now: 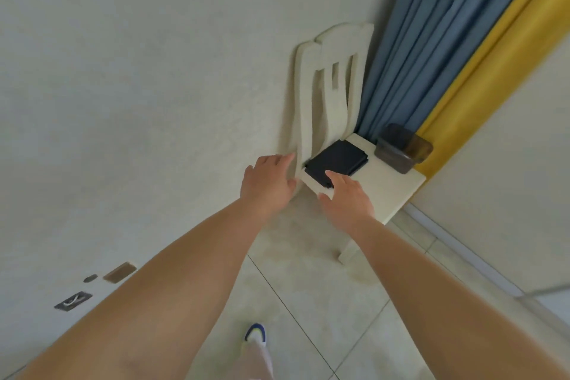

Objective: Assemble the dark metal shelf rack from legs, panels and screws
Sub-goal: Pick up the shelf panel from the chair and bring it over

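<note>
**Reaching for the stacked dark panels on the chair**

The person is stretching both arms toward a cream chair (398,185) standing against the wall, and this looks like the fetching step: parts are being collected before any joining begins. Nothing resembling a leg or a screw is showing anywhere, so assembly proper seems not yet started.

The dark panels (337,160) are lying flat on the chair seat, just beyond the fingertips of the right hand (348,197). That hand is hovering with its fingers straight and loosely spread, palm down, the index finger reaching over the near edge of the stack; whether it is actually touching is not clear. The left hand (268,182) is sitting to the left of the stack, fingers extended and relaxed, brushing against or lying just beside the chair's back post. Neither hand is gripping anything.

The next move is probably calling for both hands to close on opposite edges of the stack, the left coming across from the post, then lifting it level so the sheets are not sliding apart.

Counting what is showing: one chair; one dark stack, appearing to be several thin panels layered together, though the exact number cannot be told; one brownish box-like object (401,148) further along the seat, beyond the right hand; one blue curtain (431,40) and one yellow curtain (493,65) behind it; and one shoe (256,333) on the tiled floor, below the hands and between the forearms.
</note>
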